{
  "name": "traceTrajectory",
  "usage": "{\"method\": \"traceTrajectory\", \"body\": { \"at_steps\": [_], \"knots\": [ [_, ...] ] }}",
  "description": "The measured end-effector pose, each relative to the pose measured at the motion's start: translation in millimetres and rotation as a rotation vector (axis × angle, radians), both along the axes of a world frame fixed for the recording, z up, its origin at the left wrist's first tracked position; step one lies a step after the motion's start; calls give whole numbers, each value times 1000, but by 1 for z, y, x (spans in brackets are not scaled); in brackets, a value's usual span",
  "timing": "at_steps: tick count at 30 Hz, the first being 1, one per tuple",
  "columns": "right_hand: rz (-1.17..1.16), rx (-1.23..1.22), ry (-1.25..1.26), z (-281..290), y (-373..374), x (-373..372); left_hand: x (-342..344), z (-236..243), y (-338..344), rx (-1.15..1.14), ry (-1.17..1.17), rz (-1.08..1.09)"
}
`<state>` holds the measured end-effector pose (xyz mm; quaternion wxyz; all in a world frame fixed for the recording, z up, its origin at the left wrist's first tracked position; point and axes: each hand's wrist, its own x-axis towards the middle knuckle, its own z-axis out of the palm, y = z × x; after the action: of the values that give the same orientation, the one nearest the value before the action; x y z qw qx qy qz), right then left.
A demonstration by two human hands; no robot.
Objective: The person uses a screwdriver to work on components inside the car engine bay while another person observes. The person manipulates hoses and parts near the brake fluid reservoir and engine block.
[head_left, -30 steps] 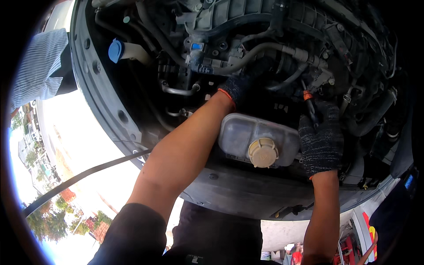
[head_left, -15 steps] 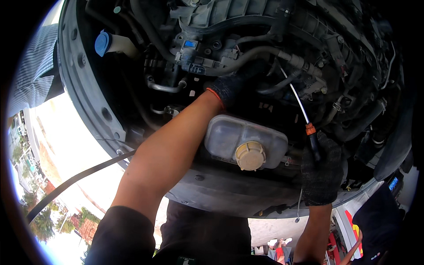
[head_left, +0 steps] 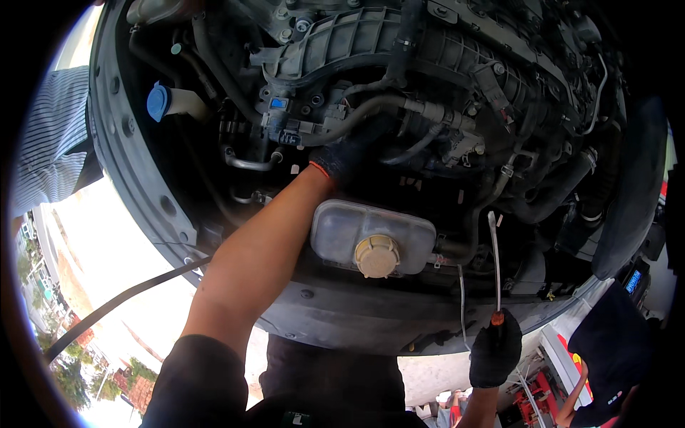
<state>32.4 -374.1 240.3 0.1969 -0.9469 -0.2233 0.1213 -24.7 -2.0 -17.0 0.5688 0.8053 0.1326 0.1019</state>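
Observation:
My left hand (head_left: pixel 344 154), in a dark glove with an orange cuff, reaches into the engine under a rubber hose (head_left: pixel 360 113); its fingertips are hidden in shadow. Below it sits a translucent reservoir (head_left: pixel 335 228) with a cream cap (head_left: pixel 378 257). My right hand (head_left: pixel 494 353), also gloved, is down at the front edge, closed on a screwdriver (head_left: pixel 496 271) with an orange-black handle, its long shaft pointing up. A thin pale wire or rod (head_left: pixel 462 303) hangs just left of the screwdriver.
The engine cover (head_left: pixel 335 39) fills the top, with a blue-capped filler (head_left: pixel 160 100) at left. A dark strap (head_left: pixel 114 305) crosses to the bumper's left side. Another person's striped clothing (head_left: pixel 50 135) shows at left, and a dark-clothed person (head_left: pixel 610 339) at lower right.
My right hand has drawn down toward me with the screwdriver, pulling its shaft out of the engine. My left hand stays among the parts. The view has shifted slightly.

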Motion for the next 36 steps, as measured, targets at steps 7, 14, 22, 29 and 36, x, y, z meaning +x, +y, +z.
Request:
{"method": "traceTrajectory", "body": {
  "at_steps": [7, 14, 22, 29, 36],
  "knots": [
    [145, -110, -107, -26, -66, -38, 11, 38, -1, -1564, 341, 325],
    [262, 57, -158, -65, -67, -35, -11, 40, 14, -1455, 495, 164],
    [483, 222, -97, -14, -61, -45, -110, 179, -52, 641, 378, 494],
    [1067, 80, 184, 13, 65, -106, -264, 267, -187, -767, 442, 409],
    [1205, 152, 408, -22, 120, -163, -293, 232, -204, -1206, 15, 611]
  ]
}}
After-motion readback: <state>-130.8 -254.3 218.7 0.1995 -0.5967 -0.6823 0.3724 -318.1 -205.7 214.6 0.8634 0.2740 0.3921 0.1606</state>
